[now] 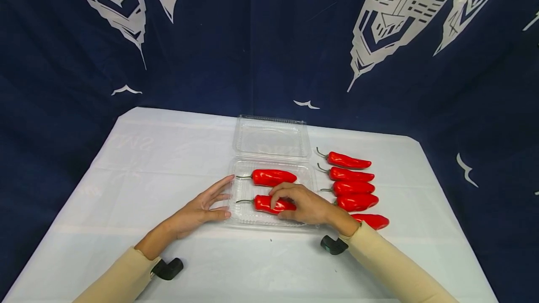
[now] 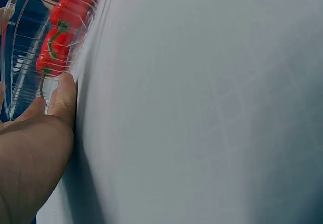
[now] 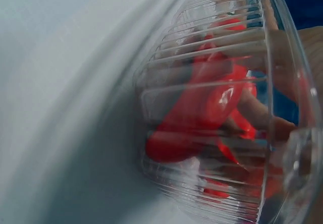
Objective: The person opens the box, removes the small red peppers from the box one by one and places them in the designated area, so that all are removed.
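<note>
A clear plastic clamshell box [image 1: 242, 216] lies unfolded on the table, its lid [image 1: 271, 140] flat behind the base. Inside the base are two red peppers with green stems pointing left. My right hand [image 1: 309, 204] reaches over the right rim and grips the front pepper [image 1: 261, 203] by its right half, fingers curled over it. Behind it lies the other pepper [image 1: 269, 176], apart from the hand. My left hand [image 1: 195, 212] rests against the box's left side with fingers spread. Through the ribbed wall, the right wrist view shows a red pepper [image 3: 194, 118] near the fingers.
Several more red peppers [image 1: 355, 187] lie in a column right of the box, the nearest [image 1: 375, 221] partly behind my right forearm. White cloth covers the table [image 1: 147, 176]. A dark blue printed curtain [image 1: 219, 60] hangs behind its far edge.
</note>
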Tool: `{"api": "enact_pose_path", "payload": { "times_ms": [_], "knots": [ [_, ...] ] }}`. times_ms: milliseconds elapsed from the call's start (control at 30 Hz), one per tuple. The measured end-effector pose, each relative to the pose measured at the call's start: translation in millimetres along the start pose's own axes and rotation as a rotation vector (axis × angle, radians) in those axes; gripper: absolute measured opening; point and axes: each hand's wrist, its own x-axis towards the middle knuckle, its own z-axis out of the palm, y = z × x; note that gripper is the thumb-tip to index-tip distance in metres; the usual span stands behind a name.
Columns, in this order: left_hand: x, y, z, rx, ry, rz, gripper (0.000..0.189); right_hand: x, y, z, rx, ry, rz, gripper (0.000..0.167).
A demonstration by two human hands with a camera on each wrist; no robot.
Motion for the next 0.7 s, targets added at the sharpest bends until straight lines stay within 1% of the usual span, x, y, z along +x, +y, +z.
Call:
{"api": "enact_pose_path", "payload": {
  "times_ms": [200,467,700],
  "knots": [
    [0.4,-1.1,-0.3,-0.004,0.000,0.003,0.094,0.4,1.1,0.7,0.014,-0.009,0.004,0.026],
    [-0.7,-1.1,-0.4,-0.004,-0.001,0.006,0.094,-0.7,-0.2,1.2,0.030,0.000,0.016,0.028],
    [-1.2,0.5,0.4,-0.003,0.005,0.000,0.094,-1.7,1.4,-1.1,0.071,0.017,-0.005,0.032]
  ]
}}
